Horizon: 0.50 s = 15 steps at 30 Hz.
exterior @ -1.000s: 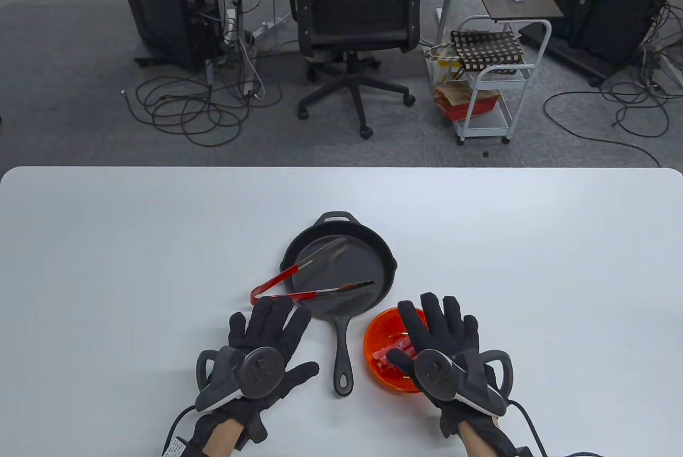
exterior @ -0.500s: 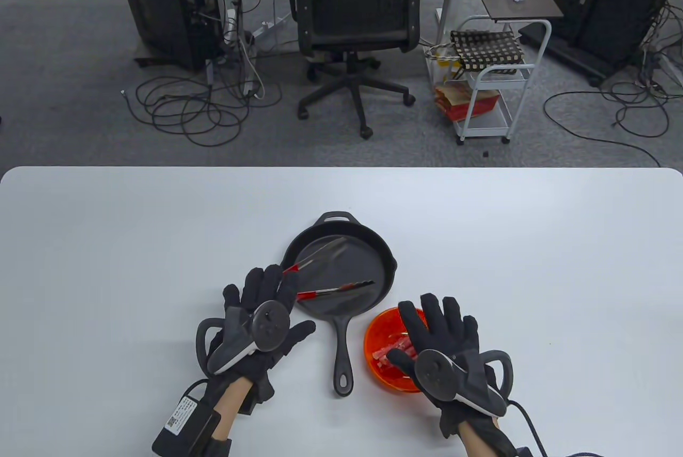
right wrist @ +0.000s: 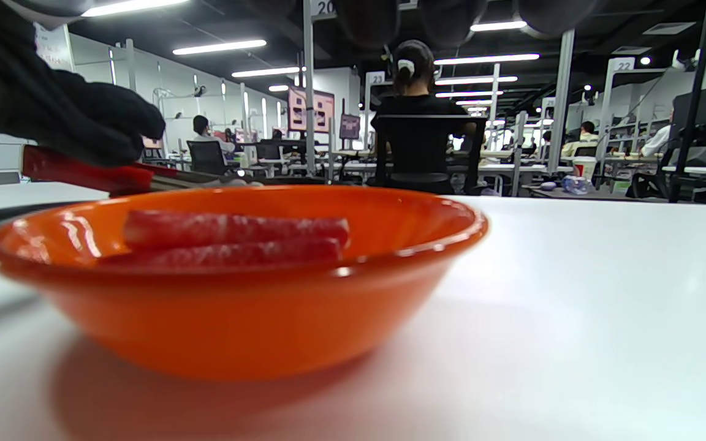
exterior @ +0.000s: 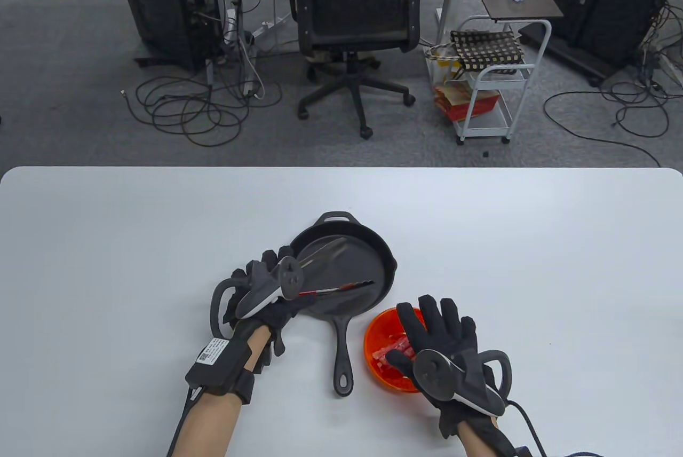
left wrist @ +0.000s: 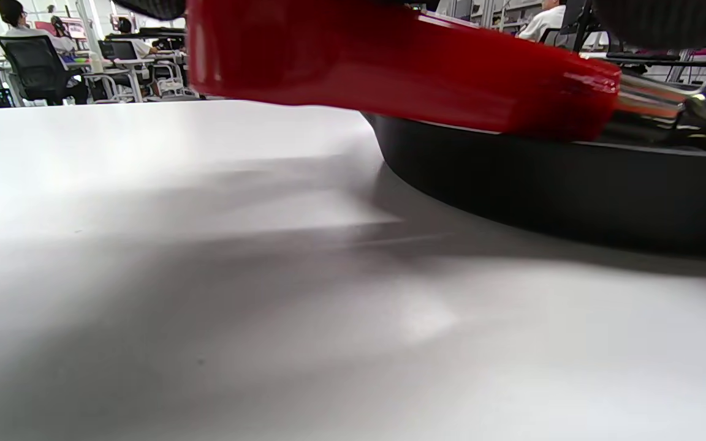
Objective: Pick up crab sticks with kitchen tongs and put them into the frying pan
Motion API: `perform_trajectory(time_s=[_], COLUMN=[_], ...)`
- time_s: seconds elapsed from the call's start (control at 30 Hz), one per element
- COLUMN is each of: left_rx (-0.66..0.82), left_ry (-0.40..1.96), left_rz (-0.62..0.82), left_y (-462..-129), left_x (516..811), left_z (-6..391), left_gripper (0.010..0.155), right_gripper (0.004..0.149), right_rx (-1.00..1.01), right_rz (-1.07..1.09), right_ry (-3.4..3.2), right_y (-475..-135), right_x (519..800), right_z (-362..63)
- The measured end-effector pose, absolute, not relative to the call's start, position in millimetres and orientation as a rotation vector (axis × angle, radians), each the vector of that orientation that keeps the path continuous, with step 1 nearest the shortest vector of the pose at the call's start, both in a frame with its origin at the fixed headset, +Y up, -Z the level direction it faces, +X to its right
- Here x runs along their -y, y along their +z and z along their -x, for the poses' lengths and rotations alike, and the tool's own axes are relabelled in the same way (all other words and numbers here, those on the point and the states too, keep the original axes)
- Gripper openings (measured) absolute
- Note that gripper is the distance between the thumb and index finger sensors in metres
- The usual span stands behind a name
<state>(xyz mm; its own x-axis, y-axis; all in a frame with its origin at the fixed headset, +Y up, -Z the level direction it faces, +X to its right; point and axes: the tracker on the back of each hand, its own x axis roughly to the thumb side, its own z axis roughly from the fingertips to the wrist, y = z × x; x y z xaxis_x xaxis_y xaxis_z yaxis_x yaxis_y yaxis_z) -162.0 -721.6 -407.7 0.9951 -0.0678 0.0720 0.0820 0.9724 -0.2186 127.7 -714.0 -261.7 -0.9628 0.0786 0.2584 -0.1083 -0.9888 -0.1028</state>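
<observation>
Near the bottom middle of the table view, the crab sticks (exterior: 394, 351) lie in an orange bowl (exterior: 380, 334) on the white table (exterior: 533, 265). From the right wrist view, two red sticks (right wrist: 230, 236) lie side by side inside it. Just left of the bowl and a bit higher up sits the black frying pan (exterior: 368, 259), with its long handle pointing toward the bottom of the frame. The kitchen tongs (exterior: 341, 286) lie across the pan's left rim, their metal tips inside the pan. The red handles (left wrist: 402, 67) stick out past the rim, above the table. The left hand (exterior: 272, 286) covers those handles, but I cannot tell if its fingers grip them. The right hand (exterior: 443, 339) rests over the bowl's right side with its fingers spread out straight, holding nothing.
</observation>
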Motion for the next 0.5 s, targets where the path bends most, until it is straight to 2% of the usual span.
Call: perform_trajectory(time_s=[0.2,0.5], left_rx=[0.034,0.047], left_ry=[-0.202,-0.212], left_rz=[0.290,0.223], left_y=[-416,-418], left_x=[730,736], left_z=[156,160], left_gripper=[0.109,0.106], right_gripper=[0.079,0.079], right_rx=[0.184,0.177], right_rz=[-0.388,-0.400], right_ry=[3.017,3.020], right_y=[-262,-262], right_x=[714,713], right_z=[-128,-127])
